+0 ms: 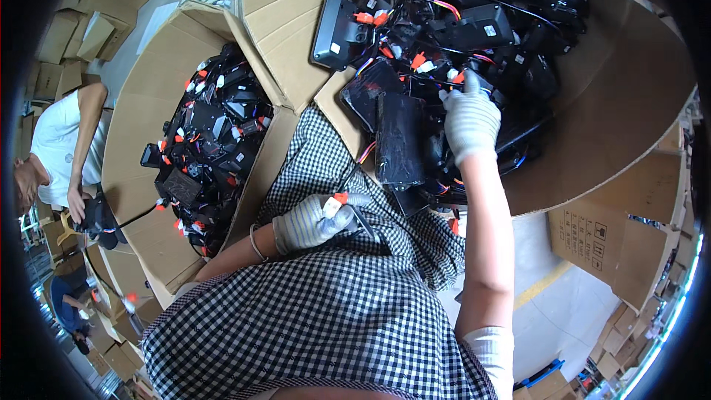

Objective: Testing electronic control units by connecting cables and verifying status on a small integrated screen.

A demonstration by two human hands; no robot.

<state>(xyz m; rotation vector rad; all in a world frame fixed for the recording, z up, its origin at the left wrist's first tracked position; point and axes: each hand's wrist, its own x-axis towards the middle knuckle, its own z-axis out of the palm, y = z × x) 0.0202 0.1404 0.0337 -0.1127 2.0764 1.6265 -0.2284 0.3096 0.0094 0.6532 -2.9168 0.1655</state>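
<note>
My left hand (307,224), in a striped pale glove, is closed on a small plug connector (331,207) with white and orange-red parts, in front of my checked apron (311,311). Beside its fingers is a slim dark piece (366,225) whose kind I cannot make out. My right hand (472,122), gloved too, reaches into the large carton at the right, over black plastic units (474,26) with wires. Its thumb and forefinger stretch out apart, close to an orange-red plug (459,77). A flat black unit (400,137) lies left of that hand.
A second carton (137,118) at the left holds a heap of black units (215,126) with wires and plugs. Beyond it a person in white (70,133) handles a black unit; another person (67,307) works lower down. A printed carton (611,244) stands at the right.
</note>
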